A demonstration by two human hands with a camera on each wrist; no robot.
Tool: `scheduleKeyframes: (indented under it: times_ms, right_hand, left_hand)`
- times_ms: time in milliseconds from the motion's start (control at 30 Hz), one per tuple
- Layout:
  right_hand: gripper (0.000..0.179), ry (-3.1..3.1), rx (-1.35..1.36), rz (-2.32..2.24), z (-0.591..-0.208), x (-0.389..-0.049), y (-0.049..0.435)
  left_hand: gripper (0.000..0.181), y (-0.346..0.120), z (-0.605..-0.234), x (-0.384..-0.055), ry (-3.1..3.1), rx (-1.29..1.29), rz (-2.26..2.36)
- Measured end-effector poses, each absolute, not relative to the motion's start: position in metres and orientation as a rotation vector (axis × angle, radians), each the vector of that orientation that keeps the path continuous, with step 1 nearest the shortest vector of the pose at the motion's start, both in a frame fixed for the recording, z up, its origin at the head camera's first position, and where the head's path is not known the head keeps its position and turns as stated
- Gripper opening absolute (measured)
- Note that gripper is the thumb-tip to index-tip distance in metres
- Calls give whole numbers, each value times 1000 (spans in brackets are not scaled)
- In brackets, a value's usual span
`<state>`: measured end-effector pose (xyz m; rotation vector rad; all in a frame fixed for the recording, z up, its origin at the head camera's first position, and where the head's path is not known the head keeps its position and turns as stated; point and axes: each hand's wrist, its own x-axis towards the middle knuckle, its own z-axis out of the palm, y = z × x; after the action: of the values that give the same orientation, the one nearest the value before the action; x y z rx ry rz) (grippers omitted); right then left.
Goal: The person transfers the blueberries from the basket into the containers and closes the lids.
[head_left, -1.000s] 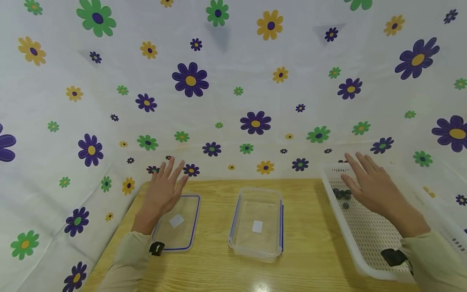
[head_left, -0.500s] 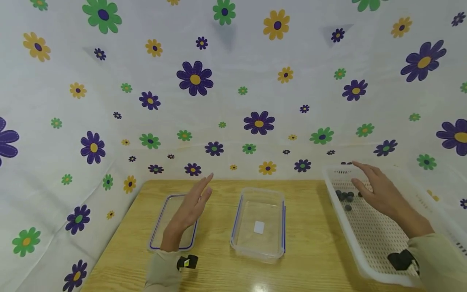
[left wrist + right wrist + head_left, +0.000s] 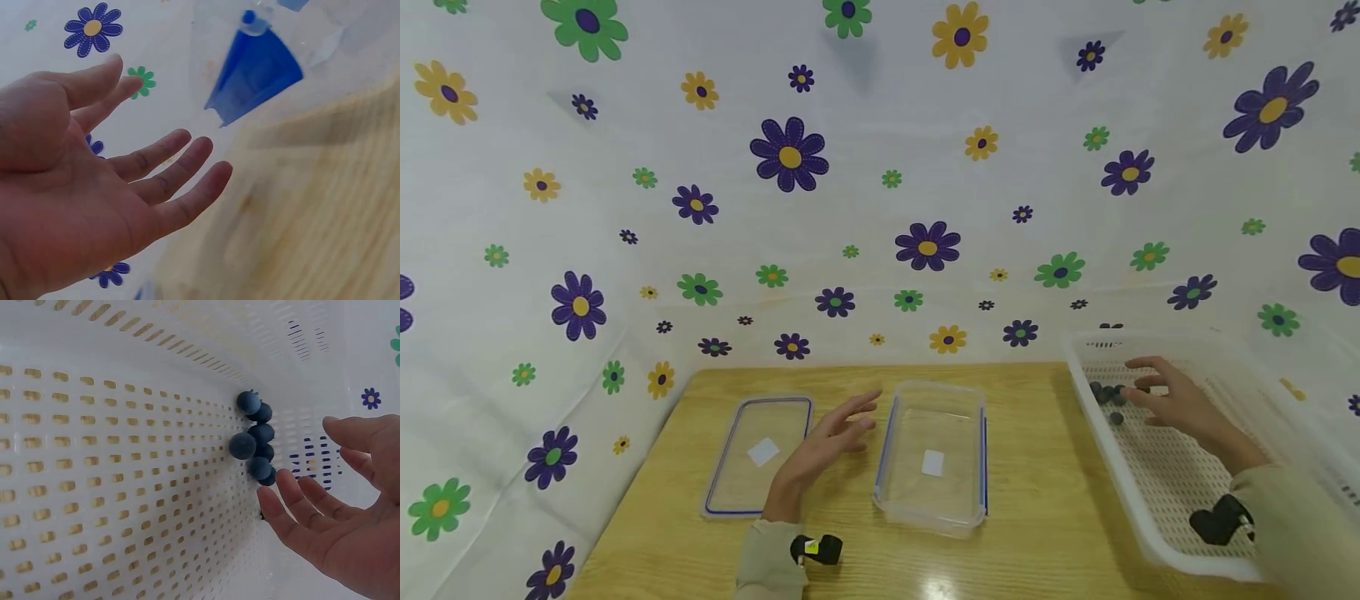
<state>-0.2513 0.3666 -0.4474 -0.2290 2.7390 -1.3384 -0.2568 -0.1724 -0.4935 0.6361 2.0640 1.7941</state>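
Several blueberries [image 3: 242, 445] lie at the far end of a white perforated basket [image 3: 1120, 475] on the right. My right hand [image 3: 1180, 408] is over that basket, fingers loosely bent, fingertips close to the berries, holding nothing. A clear plastic container [image 3: 929, 508] without its lid stands mid-table, with a white label on its floor. To its left is my left hand [image 3: 823, 450], fingers relaxed and spread, fingertips near the container's left side. In the left wrist view a blue clip [image 3: 256, 75] of the container hangs ahead of the fingers.
A clear lid [image 3: 733, 492] with a blue seal and white label lies flat on the left of the wooden table [image 3: 655, 508]. Behind the table hangs a white flower-print cloth [image 3: 850, 208]. The basket's raised walls surround the berries.
My left hand has moved right, from over the lid to beside the container. My right hand has lowered toward the blueberries and its fingers have bent. Container and lid have stayed put.
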Motion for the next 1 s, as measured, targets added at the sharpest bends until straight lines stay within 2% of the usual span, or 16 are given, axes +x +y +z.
scheduleKeyframes:
  times_ms: [400,767,1000]
  right_hand:
    - [51,2533,-88,-1345,-466,-261,365]
    - [36,2681,-161,-1117,-468,-268,359]
    - [33,2645,-184,-1187,-466,-266,358]
  left_hand:
    - [59,-161,-515,-254,1773,544,1847]
    - [57,-156,-510,-254,1780,531,1845]
    - [56,-158,-510,-254,1843,492,1842]
